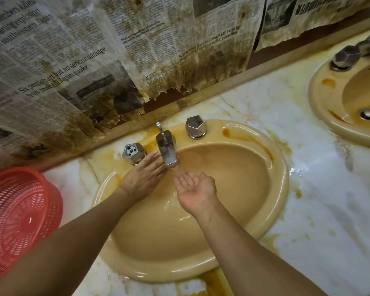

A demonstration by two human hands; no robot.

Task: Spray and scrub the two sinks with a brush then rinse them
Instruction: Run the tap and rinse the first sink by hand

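Observation:
A tan oval sink [271, 201] fills the middle of the head view, set in a stained marble counter. Its chrome spout [166, 149] runs water. My right hand [193, 186] lies palm up and cupped under the stream, holding nothing. My left hand [144, 174] stretches flat, fingers straight, beside the spout and near the left tap knob [134, 153]. The right tap knob [195, 127] stands untouched. A second tan sink [320, 103] with its drain [367, 113] sits at the right edge. No brush or spray bottle is in view.
A red plastic basket [17, 214] rests on the counter at the left. Stained newspaper [94, 60] covers the wall behind the taps. The marble counter [320, 210] between the sinks is wet, with brown stains. The second sink's tap knob [346, 56] is at the top right.

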